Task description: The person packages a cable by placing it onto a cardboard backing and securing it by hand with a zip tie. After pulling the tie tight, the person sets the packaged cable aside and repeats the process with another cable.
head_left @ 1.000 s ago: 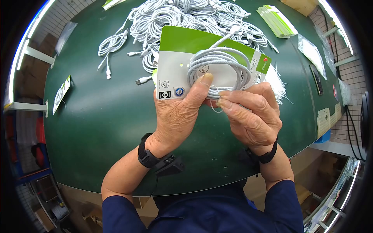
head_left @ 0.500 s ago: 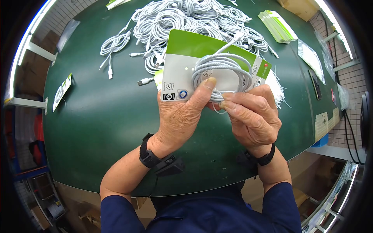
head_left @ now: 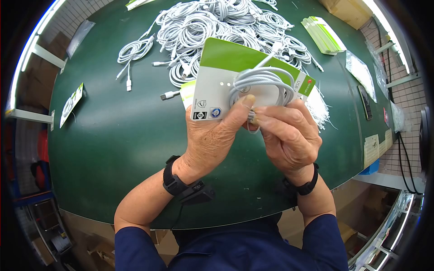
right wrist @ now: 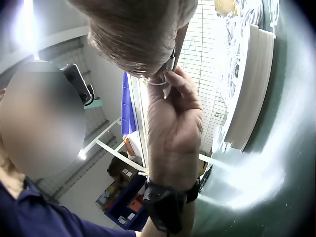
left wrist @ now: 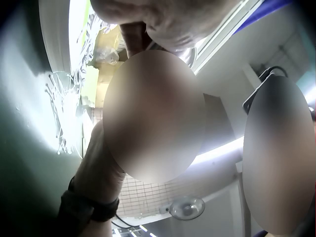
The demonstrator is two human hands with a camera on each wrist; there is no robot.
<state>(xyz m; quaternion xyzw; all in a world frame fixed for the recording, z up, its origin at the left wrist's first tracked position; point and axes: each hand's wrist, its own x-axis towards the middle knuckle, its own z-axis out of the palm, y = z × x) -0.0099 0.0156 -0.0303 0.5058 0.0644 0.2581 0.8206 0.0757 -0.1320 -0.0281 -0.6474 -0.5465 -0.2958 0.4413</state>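
Observation:
The left hand (head_left: 210, 135) grips a green and grey printed card (head_left: 217, 74) from below, its thumb pressing a coiled white cable (head_left: 262, 77) against the card's face. At the coil's lower edge, the right hand (head_left: 291, 135) pinches with thumb and fingers, close beside the left thumb; a thin white loop hangs there. The cable's plug end (head_left: 276, 47) points up and right over the card. In the right wrist view the left hand (right wrist: 175, 118) meets the other hand at a small white piece. What lies behind the card is hidden.
A large heap of coiled white cables (head_left: 194, 31) lies at the table's back, one coil (head_left: 134, 52) to its left. A carded cable (head_left: 71, 105) is at far left. Stacked cards (head_left: 323, 35), white ties (head_left: 318, 108), a plastic bag (head_left: 360, 74) and a phone (head_left: 365, 102) lie on the right.
The card and both hands have shifted slightly down in the head view, the card also a little right. The right fingers have drawn nearer the left thumb and cover more of the coil's lower edge.

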